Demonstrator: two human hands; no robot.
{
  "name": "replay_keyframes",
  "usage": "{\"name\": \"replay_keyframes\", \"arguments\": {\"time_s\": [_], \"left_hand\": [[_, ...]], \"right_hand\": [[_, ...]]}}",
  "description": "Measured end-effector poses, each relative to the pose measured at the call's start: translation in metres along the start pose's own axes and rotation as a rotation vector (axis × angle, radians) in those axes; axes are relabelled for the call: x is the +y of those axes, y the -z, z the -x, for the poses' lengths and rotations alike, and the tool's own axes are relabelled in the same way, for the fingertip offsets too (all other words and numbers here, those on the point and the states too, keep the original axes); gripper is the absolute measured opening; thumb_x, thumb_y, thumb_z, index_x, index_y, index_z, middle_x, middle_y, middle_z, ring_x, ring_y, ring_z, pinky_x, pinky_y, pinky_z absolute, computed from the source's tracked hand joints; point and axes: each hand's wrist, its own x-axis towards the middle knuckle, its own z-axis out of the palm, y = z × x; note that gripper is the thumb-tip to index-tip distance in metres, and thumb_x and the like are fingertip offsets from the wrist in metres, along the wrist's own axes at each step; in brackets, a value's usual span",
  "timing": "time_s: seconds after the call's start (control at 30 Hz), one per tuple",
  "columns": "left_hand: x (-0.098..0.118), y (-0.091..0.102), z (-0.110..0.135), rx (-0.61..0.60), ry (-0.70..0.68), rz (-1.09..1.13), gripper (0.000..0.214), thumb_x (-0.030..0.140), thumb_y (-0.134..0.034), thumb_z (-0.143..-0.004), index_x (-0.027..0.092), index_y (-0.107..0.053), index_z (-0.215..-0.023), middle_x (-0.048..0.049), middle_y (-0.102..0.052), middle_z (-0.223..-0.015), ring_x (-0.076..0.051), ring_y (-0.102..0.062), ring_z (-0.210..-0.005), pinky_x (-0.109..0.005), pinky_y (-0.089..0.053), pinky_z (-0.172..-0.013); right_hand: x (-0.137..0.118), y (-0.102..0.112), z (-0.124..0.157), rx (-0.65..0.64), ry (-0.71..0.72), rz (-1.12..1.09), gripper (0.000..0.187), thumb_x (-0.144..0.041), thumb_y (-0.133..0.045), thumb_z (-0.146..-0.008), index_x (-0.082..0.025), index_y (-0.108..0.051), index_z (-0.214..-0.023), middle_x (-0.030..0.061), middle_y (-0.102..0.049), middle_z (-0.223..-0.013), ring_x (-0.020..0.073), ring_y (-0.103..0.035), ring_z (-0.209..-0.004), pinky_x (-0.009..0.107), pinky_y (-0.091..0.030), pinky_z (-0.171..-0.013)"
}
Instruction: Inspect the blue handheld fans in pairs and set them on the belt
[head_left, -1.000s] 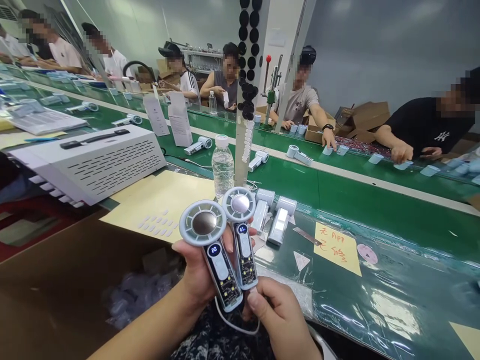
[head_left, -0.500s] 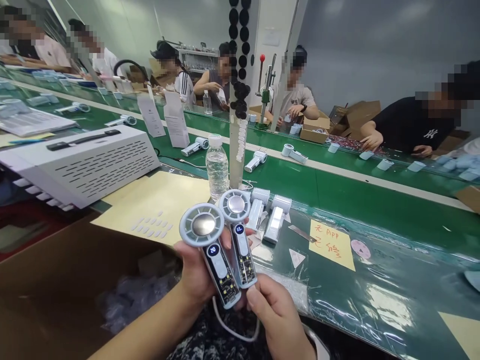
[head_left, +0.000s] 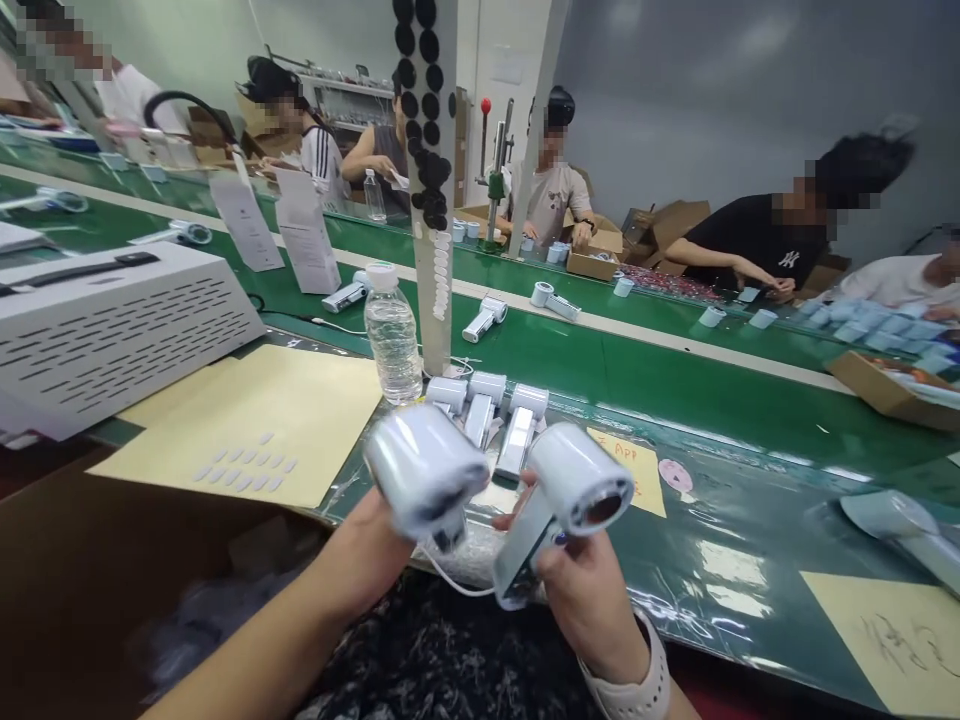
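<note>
White plastic devices, one per hand, sit at the low centre of the frame. The left hand [head_left: 375,545] is closed round the handle of the left device [head_left: 425,468], whose head hides most of the fingers. The right hand [head_left: 592,600] is clamped on the handle of the right device [head_left: 574,490]. A white cable [head_left: 450,580] hangs between them. Just behind lie three more devices [head_left: 487,405] and a water bottle [head_left: 391,335]; a yellow sheet [head_left: 247,430] lies to the left. Half a second ago both devices stood in the left hand, round faces to the camera. Now they are split and turned away.
</note>
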Motion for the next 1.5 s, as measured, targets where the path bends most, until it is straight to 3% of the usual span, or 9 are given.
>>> {"name": "replay_keyframes", "arguments": {"time_s": [0.13, 0.23, 0.37, 0.5, 0.77, 1.03, 1.27, 1.4, 1.5], "left_hand": [[-0.004, 0.000, -0.004, -0.136, 0.097, 0.078, 0.056, 0.047, -0.077, -0.073, 0.024, -0.063, -0.123, -0.0037, -0.065, -0.085, -0.019, -0.063, -0.075, -0.035, -0.055, -0.076], [-0.011, -0.003, 0.002, -0.171, 0.092, 0.029, 0.044, 0.030, -0.080, -0.073, 0.025, -0.064, -0.113, -0.0011, -0.062, -0.086, -0.016, -0.062, -0.073, -0.029, -0.053, -0.070], [-0.017, -0.008, 0.006, -0.250, 0.061, -0.053, 0.038, 0.038, -0.075, -0.079, 0.024, -0.060, -0.111, -0.0004, -0.061, -0.081, -0.014, -0.059, -0.066, -0.030, -0.052, -0.064], [-0.018, -0.009, 0.006, -0.304, 0.046, -0.096, 0.030, 0.042, -0.067, -0.085, 0.023, -0.056, -0.107, -0.0002, -0.062, -0.071, -0.016, -0.060, -0.064, -0.034, -0.052, -0.066], [-0.022, -0.002, 0.008, -0.272, 0.122, 0.018, 0.037, 0.034, -0.069, -0.083, 0.025, -0.057, -0.117, -0.0030, -0.059, -0.092, -0.017, -0.061, -0.076, -0.036, -0.054, -0.072], [-0.024, -0.001, 0.006, -0.314, 0.099, 0.072, 0.043, 0.034, -0.066, -0.084, 0.024, -0.055, -0.124, -0.0043, -0.058, -0.094, -0.019, -0.060, -0.077, -0.038, -0.055, -0.071], [-0.030, 0.002, 0.002, -0.119, 0.088, -0.035, 0.026, 0.038, -0.065, -0.085, 0.021, -0.056, -0.103, 0.0013, -0.059, -0.077, -0.012, -0.056, -0.056, -0.026, -0.050, -0.053], [-0.024, 0.004, 0.007, -0.260, 0.129, -0.094, 0.028, 0.044, -0.064, -0.085, 0.018, -0.055, -0.092, 0.0000, -0.061, -0.071, -0.015, -0.060, -0.059, -0.030, -0.052, -0.059], [-0.019, 0.005, 0.009, -0.247, 0.080, -0.219, 0.029, 0.046, -0.062, -0.087, 0.019, -0.053, -0.092, 0.0003, -0.060, -0.069, -0.015, -0.059, -0.058, -0.028, -0.050, -0.060]], "right_hand": [[-0.011, 0.001, -0.004, 0.111, -0.025, -0.114, 0.040, -0.054, -0.075, -0.078, -0.023, -0.060, -0.098, 0.0002, -0.064, -0.081, 0.0160, -0.060, -0.068, 0.030, -0.052, -0.067], [-0.015, 0.000, -0.001, -0.035, -0.065, -0.114, 0.036, -0.046, -0.077, -0.078, -0.023, -0.060, -0.099, 0.0007, -0.063, -0.083, 0.0162, -0.058, -0.073, 0.029, -0.050, -0.072], [-0.013, -0.004, 0.007, -0.208, -0.059, -0.134, 0.035, -0.045, -0.073, -0.083, -0.024, -0.058, -0.107, 0.0016, -0.062, -0.088, 0.0184, -0.061, -0.076, 0.033, -0.051, -0.075], [-0.012, -0.009, 0.009, -0.203, -0.077, -0.152, 0.035, -0.044, -0.072, -0.084, -0.026, -0.056, -0.110, 0.0008, -0.058, -0.088, 0.0177, -0.058, -0.071, 0.031, -0.050, -0.065], [-0.002, -0.010, 0.007, -0.110, -0.139, -0.181, 0.034, -0.045, -0.070, -0.083, -0.024, -0.056, -0.107, 0.0017, -0.060, -0.087, 0.0188, -0.060, -0.070, 0.033, -0.051, -0.067], [-0.004, -0.011, 0.006, -0.186, -0.122, -0.239, 0.030, -0.042, -0.070, -0.085, -0.023, -0.058, -0.105, 0.0015, -0.064, -0.085, 0.0175, -0.060, -0.073, 0.030, -0.050, -0.068], [0.004, -0.011, 0.008, -0.104, -0.076, -0.191, 0.026, -0.043, -0.065, -0.088, -0.021, -0.061, -0.101, -0.0002, -0.062, -0.080, 0.0126, -0.058, -0.064, 0.023, -0.050, -0.058], [0.008, -0.009, 0.010, -0.120, -0.089, -0.229, 0.027, -0.042, -0.065, -0.088, -0.022, -0.062, -0.105, -0.0002, -0.062, -0.081, 0.0118, -0.058, -0.064, 0.022, -0.051, -0.057], [0.008, -0.009, 0.011, -0.104, -0.069, -0.224, 0.028, -0.041, -0.067, -0.087, -0.021, -0.062, -0.105, 0.0009, -0.062, -0.087, 0.0109, -0.058, -0.063, 0.021, -0.051, -0.054]]}}
